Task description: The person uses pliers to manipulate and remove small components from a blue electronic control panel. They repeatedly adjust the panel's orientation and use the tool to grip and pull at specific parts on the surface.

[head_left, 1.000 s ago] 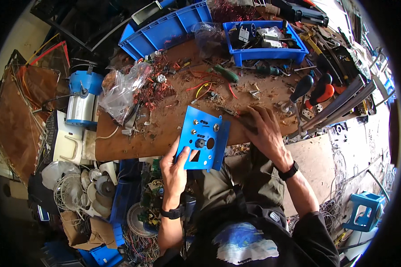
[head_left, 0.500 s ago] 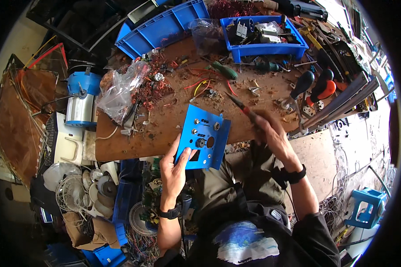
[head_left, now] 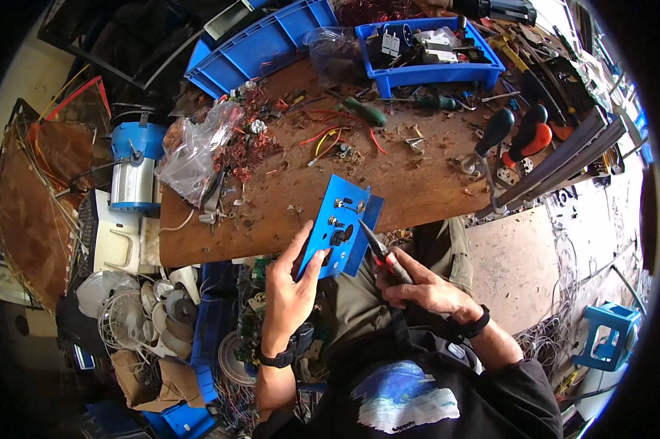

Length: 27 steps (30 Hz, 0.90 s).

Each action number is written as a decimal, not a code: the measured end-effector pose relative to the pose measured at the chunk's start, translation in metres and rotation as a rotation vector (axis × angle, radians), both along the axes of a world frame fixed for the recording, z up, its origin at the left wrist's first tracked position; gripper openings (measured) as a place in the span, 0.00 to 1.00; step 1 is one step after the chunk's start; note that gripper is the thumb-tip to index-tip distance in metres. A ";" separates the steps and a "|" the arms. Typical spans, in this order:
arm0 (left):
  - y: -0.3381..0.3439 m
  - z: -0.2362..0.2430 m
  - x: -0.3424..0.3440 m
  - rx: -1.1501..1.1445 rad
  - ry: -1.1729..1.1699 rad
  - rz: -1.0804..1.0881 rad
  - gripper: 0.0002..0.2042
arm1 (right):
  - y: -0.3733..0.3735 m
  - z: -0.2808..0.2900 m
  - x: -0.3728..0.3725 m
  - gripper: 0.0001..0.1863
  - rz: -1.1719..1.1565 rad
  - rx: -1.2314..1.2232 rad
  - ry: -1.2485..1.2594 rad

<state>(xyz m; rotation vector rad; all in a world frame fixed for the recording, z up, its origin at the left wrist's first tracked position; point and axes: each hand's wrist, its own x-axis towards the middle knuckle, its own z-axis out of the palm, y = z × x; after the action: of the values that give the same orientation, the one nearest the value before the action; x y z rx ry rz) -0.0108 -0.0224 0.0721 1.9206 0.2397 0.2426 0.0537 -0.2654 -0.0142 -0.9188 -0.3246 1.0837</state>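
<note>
My left hand (head_left: pixel 290 285) grips a blue metal panel (head_left: pixel 319 249) by its left side, tilted over the bench's front edge. The panel carries small metal fittings, a dark knob-like part (head_left: pixel 337 238) and holes. In my right hand (head_left: pixel 418 289) are long-nosed pliers (head_left: pixel 385 260) with red and black handles, their tips pointing up-left at the panel's right side, close to an upper fitting (head_left: pixel 361 206); whether they touch, I cannot tell.
The wooden bench (head_left: pixel 410 186) holds wire scraps, a plastic bag (head_left: pixel 202 154), screwdrivers (head_left: pixel 363 110) and blue bins (head_left: pixel 429 73). A blue-and-steel machine (head_left: pixel 132 168) stands left; fan parts (head_left: pixel 154 318) lie below it. A blue stool (head_left: pixel 604 333) is at lower right.
My right hand picked pliers up from the bench and brought them down and left to the panel. The panel is tilted differently and shifted slightly right.
</note>
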 end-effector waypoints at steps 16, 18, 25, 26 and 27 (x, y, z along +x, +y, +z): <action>-0.015 -0.001 0.022 0.356 -0.010 0.024 0.17 | -0.009 0.003 -0.008 0.33 0.048 0.136 0.105; -0.017 0.000 0.022 0.336 -0.011 0.025 0.17 | -0.012 0.013 -0.005 0.35 0.076 0.107 0.083; -0.015 0.001 0.022 0.353 -0.038 -0.027 0.18 | -0.014 0.031 0.004 0.39 0.184 0.168 0.118; -0.015 0.002 0.021 0.335 -0.009 -0.030 0.19 | -0.014 0.030 0.006 0.39 0.210 0.183 0.122; -0.015 0.003 0.021 0.315 0.021 -0.032 0.19 | -0.013 0.030 0.007 0.38 0.224 0.192 0.155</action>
<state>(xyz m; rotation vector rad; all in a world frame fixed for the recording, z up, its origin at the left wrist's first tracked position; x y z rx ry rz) 0.0103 -0.0372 0.0748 2.2380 0.1925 0.2501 0.0604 -0.2786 0.0155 -0.6341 -0.4020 1.2974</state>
